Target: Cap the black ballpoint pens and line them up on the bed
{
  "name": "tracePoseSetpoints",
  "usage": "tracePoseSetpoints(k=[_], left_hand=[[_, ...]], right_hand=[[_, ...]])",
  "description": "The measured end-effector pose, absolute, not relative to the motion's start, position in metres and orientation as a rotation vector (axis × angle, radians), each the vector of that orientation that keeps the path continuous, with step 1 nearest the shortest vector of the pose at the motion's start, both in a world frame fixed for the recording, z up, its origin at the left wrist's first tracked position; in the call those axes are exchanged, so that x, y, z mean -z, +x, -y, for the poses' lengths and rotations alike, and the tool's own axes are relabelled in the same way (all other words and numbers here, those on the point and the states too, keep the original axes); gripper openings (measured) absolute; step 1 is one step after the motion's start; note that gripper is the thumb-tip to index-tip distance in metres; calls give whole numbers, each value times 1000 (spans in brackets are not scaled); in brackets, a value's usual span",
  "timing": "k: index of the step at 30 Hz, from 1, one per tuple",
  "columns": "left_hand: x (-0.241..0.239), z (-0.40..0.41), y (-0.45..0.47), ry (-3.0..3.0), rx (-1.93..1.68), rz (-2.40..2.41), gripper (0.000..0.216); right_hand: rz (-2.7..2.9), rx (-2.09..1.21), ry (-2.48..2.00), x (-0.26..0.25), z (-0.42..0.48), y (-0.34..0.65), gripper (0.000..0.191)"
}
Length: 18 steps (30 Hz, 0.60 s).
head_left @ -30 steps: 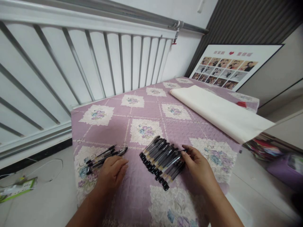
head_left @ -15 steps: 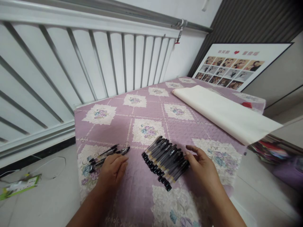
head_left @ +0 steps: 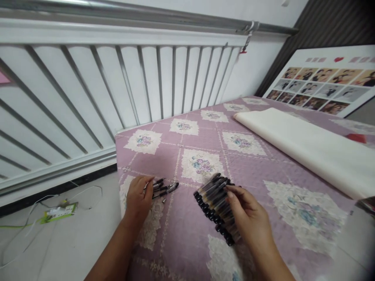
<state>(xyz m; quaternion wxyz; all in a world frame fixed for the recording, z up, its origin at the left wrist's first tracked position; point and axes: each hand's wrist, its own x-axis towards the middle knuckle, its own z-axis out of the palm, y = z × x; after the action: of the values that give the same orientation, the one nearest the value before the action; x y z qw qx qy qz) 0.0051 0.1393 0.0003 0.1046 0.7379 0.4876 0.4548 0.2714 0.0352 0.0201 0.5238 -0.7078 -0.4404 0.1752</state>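
A row of several black-capped clear pens [head_left: 211,197] lies side by side on the purple floral quilted cover [head_left: 187,156]. My right hand [head_left: 249,218] rests on the near end of that row, fingers spread over the pens. A smaller bunch of black pens [head_left: 163,187] lies at the cover's left side. My left hand [head_left: 137,197] lies over this bunch's left part, fingertips touching the pens, covering some of them.
A white radiator with slanted bars [head_left: 102,93] stands behind the cover. A cream paper roll [head_left: 310,144] lies across the right side. A framed photo collage [head_left: 325,84] leans at the back right. A green power strip with cables [head_left: 58,210] lies on the floor.
The view has swung left. My left hand moved onto the small bunch of pens. My right hand shifted over the near end of the pen row.
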Motion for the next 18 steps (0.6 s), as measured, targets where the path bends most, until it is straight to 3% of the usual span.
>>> tracePoseSetpoints(k=[9, 18], left_hand=[[0, -145, -10, 2206, -1313, -1467, 18], [-5, -147, -31, 2124, -1326, -1515, 17]], right_hand=[[1727, -477, -1523, -19, -58, 195, 18], [2164, -412, -1546, 5, -64, 158, 50]])
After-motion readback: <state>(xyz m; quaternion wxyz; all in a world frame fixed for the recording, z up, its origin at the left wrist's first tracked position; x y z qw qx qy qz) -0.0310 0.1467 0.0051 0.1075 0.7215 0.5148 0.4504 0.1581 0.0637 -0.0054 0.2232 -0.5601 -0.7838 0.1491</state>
